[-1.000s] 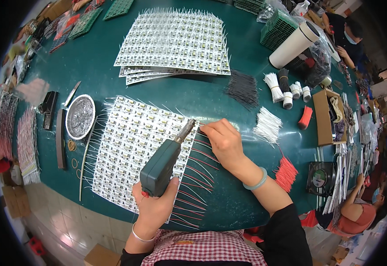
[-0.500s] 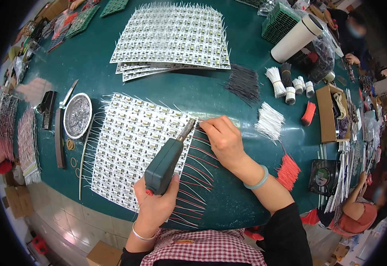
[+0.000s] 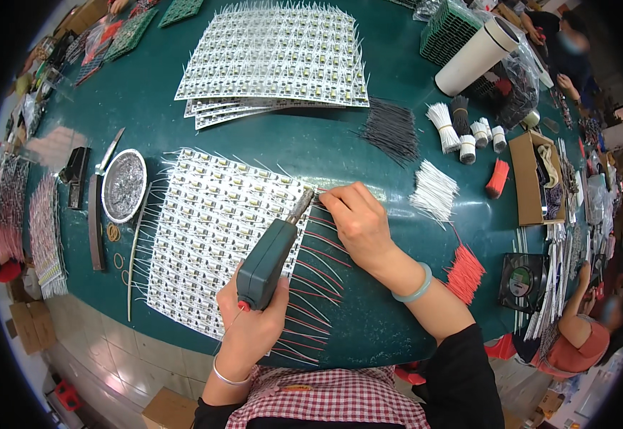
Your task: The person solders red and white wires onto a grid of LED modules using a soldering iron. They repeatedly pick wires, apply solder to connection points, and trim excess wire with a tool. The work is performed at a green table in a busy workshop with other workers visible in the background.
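Observation:
My left hand grips a dark green soldering gun from below, its metal tip reaching the upper right corner of a white circuit board panel. At that corner, the thumb and fingertips of my right hand pinch a thin wire, mostly hidden by the fingers. Rows of small components cover the panel, which lies tilted on the table. Red and white wires stick out along its right edge, below my right hand. Short pale wires fringe its left and top edges.
A stack of wired panels lies at the back. Cut wires in black, white and red lie to the right, near a cardboard box and a fan. A foil-lined bowl stands left.
The soldering gun and my left hand have shifted slightly up and right. My right hand has moved up a touch, still pinching at the same corner.

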A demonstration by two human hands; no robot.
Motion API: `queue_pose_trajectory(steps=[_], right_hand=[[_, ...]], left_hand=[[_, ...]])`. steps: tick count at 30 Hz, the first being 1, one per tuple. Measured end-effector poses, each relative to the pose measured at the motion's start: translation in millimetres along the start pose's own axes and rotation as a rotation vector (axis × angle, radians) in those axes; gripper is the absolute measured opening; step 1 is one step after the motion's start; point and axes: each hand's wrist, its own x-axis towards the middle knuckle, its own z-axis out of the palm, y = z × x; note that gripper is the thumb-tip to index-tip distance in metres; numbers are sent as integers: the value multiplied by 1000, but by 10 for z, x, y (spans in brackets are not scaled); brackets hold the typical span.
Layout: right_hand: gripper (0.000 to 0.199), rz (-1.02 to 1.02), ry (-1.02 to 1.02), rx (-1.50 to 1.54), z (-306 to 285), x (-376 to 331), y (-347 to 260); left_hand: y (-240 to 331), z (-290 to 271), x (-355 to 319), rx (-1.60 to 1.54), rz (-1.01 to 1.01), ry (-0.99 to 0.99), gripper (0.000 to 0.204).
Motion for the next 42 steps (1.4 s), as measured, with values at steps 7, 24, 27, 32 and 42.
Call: queue_pose_trajectory(steps=[7, 24, 27, 32, 42], right_hand=[[24, -11, 12, -8, 17, 13, -27], [22, -34, 44, -20, -77, -16, -152], [23, -47, 32, 6, -25, -48, -176], [24, -45, 25, 18, 7, -71, -154], [23, -51, 11, 2, 1, -80, -149]], left_hand=[[9, -22, -131, -208, -154, 93, 11], [-73, -104, -276, -259, -152, 148, 17], [-77, -106, -303, -249, -139, 157, 15], [-67, -107, -293, -264, -101, 122, 11], [-57, -105, -233, -161, -60, 50, 9]])
